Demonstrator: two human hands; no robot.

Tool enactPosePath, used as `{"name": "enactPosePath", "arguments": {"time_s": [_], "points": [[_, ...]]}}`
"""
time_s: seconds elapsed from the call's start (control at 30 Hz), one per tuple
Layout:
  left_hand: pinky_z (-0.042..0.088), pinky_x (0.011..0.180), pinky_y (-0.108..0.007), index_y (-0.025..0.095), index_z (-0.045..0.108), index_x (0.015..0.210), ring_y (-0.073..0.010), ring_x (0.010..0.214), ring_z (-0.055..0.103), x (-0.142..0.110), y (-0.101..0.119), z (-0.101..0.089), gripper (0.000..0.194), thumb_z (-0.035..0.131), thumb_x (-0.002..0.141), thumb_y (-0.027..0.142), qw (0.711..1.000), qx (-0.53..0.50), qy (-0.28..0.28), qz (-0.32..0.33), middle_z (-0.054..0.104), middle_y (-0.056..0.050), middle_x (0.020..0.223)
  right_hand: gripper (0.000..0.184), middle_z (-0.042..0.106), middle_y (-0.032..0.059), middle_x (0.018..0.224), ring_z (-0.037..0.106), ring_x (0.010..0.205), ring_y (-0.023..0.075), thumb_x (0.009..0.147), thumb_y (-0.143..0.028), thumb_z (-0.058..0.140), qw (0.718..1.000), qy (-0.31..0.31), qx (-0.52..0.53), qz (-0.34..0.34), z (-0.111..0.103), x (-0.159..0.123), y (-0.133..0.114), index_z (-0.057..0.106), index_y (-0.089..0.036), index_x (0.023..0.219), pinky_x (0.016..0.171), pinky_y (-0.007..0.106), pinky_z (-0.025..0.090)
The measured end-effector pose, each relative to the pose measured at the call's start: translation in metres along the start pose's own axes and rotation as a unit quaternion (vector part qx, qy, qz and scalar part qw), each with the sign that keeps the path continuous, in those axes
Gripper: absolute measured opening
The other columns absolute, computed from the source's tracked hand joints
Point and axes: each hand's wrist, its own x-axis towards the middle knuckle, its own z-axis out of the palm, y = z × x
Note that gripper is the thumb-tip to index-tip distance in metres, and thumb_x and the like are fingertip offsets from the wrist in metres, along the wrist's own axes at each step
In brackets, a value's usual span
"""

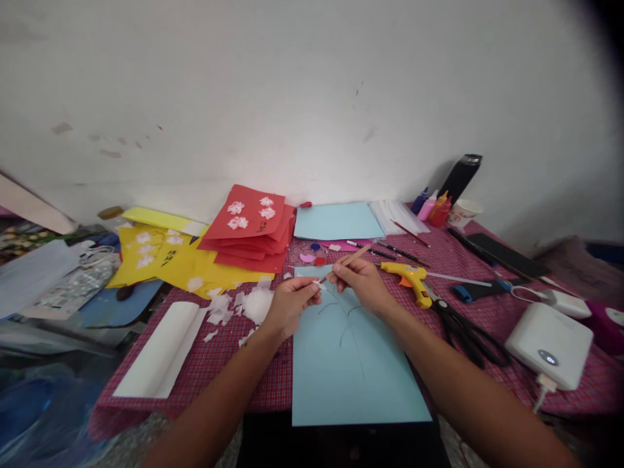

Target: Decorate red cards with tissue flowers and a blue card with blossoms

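Observation:
Both my hands meet above a light blue sheet of paper (351,383) with thin curved dark lines drawn on it. My left hand (292,302) pinches a small scrap of white paper (319,285) between thumb and fingertips. In the grip of my right hand (361,283) is a flat wooden stick (357,255), its lower end pointing at the scrap. Exactly where stick and paper touch is too small to make out. Left of the sheet lie loose white paper pieces (221,309) and a rounder white stack (257,304).
A yellow glue gun (409,272) and black-handled scissors (463,331) lie to the right, beside a white power bank (550,344). Red cards (251,211) with white flowers and yellow cards (160,257) are at the back left. A black flask (461,177) stands near paint bottles (440,209).

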Motion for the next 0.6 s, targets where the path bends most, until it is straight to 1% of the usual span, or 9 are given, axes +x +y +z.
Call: {"name": "enactPosePath", "arguments": {"time_s": [0.13, 0.23, 0.37, 0.47, 0.6], "points": [[0.051, 0.066, -0.028, 0.011, 0.074, 0.086, -0.0108, 0.067, 0.060, -0.0010, 0.0020, 0.0009, 0.029, 0.084, 0.064, 0.026, 1.000, -0.003, 0.001, -0.002, 0.066, -0.004, 0.076, 0.029, 0.071, 0.0039, 0.074, 0.056, 0.050, 0.0101, 0.083, -0.045, 0.069, 0.999, -0.028, -0.014, -0.011, -0.0007, -0.0004, -0.0014, 0.067, -0.016, 0.076, 0.049, 0.024, 0.044], [0.051, 0.065, -0.027, 0.011, 0.074, 0.086, -0.0107, 0.067, 0.060, -0.0018, 0.0031, 0.0014, 0.029, 0.085, 0.064, 0.026, 1.000, -0.009, -0.001, -0.005, 0.066, -0.004, 0.076, 0.027, 0.071, 0.0037, 0.072, 0.054, 0.048, 0.0098, 0.081, -0.043, 0.071, 0.999, -0.043, -0.001, -0.011, -0.0004, -0.0007, -0.0034, 0.066, -0.017, 0.075, 0.048, 0.024, 0.043], [0.052, 0.064, -0.027, 0.011, 0.074, 0.087, -0.0110, 0.067, 0.060, -0.0024, 0.0033, 0.0009, 0.030, 0.085, 0.064, 0.027, 1.000, -0.015, -0.008, -0.008, 0.066, -0.004, 0.076, 0.024, 0.071, 0.0026, 0.069, 0.055, 0.048, 0.0105, 0.080, -0.040, 0.073, 0.999, -0.043, 0.019, -0.004, 0.0005, -0.0015, -0.0046, 0.065, -0.017, 0.082, 0.048, 0.024, 0.043], [0.051, 0.064, -0.027, 0.011, 0.074, 0.087, -0.0112, 0.068, 0.060, -0.0027, 0.0034, 0.0000, 0.029, 0.084, 0.066, 0.026, 1.000, -0.014, -0.009, -0.009, 0.066, -0.004, 0.076, 0.026, 0.071, 0.0027, 0.070, 0.056, 0.049, 0.0108, 0.080, -0.041, 0.073, 0.999, -0.043, 0.014, -0.004, 0.0006, -0.0022, -0.0045, 0.067, -0.017, 0.086, 0.049, 0.024, 0.045], [0.051, 0.065, -0.028, 0.011, 0.074, 0.088, -0.0115, 0.067, 0.061, -0.0033, 0.0034, -0.0003, 0.029, 0.083, 0.067, 0.028, 1.000, -0.004, -0.017, -0.008, 0.067, -0.004, 0.076, 0.028, 0.071, 0.0041, 0.072, 0.058, 0.049, 0.0108, 0.083, -0.043, 0.070, 0.998, -0.054, -0.027, -0.012, 0.0002, -0.0022, -0.0036, 0.068, -0.016, 0.077, 0.050, 0.025, 0.046]]}}
